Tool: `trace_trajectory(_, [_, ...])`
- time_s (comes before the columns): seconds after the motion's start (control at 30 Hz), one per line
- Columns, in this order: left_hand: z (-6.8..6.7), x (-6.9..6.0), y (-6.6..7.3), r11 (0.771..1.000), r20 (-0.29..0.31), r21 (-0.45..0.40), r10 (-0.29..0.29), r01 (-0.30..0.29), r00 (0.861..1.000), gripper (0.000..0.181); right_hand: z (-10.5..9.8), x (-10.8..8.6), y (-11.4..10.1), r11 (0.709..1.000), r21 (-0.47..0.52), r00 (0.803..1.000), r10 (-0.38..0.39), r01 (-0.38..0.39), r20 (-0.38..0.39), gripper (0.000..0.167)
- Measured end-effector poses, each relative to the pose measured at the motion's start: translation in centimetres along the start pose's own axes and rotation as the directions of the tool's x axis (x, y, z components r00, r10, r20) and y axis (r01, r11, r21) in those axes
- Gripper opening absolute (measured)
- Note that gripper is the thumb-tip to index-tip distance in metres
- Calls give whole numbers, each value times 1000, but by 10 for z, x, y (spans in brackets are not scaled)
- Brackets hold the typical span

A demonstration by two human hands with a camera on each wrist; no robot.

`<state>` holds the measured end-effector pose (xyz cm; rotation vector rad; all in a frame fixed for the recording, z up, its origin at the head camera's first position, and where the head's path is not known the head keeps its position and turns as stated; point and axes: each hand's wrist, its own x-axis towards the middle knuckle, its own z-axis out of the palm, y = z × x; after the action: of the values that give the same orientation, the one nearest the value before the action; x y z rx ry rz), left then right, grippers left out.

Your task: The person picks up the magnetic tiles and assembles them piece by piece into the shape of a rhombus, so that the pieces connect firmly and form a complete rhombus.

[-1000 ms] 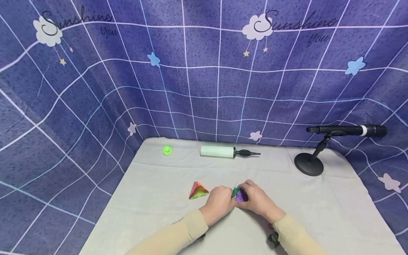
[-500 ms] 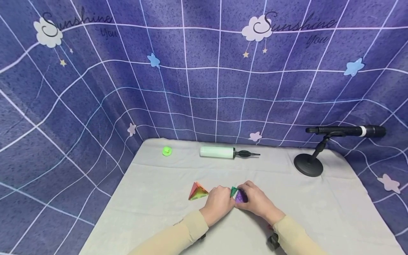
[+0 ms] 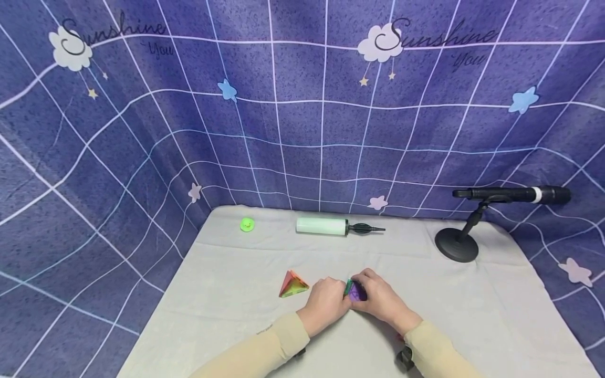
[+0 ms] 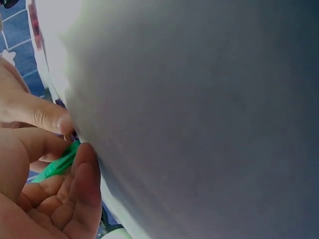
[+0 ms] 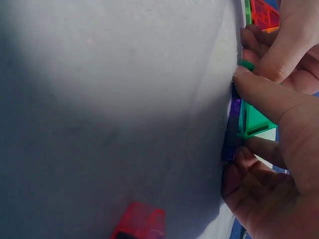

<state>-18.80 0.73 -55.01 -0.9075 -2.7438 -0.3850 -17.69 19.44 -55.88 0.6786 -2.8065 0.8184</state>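
Observation:
My left hand [image 3: 326, 299] pinches a green triangular magnetic tile [image 3: 348, 287], which stands steeply tilted at the edge of a purple magnetic tile [image 3: 357, 292]. The purple one lies low on the table, and my right hand [image 3: 380, 296] holds it between thumb and fingers. In the right wrist view the green tile [image 5: 258, 122] rises beside the purple tile [image 5: 232, 127], edges close together. The left wrist view shows the green tile [image 4: 56, 167] between thumb and fingers. Fingers cover much of both tiles. Left of my hands sits a small pyramid of red, orange and yellow-green tiles [image 3: 294, 284].
Along the back of the white-covered table [image 3: 227, 315] lie a round green duck-faced toy [image 3: 247, 224] and a pale green hand pump [image 3: 322, 226]. A black microphone stand [image 3: 456, 244] is at the back right. A blue patterned curtain [image 3: 302, 126] hangs behind.
The green tile leaned left, away from the purple tile, half a second ago, and is now tipped back up against it. My hands have otherwise barely moved.

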Motion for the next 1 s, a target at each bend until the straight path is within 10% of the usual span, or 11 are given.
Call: trace_trajectory(1.0, [2,-4,-13,989,152,-125,101,-82,983,20,-7,2,-7,992,-11,990,126,-125,63,67])
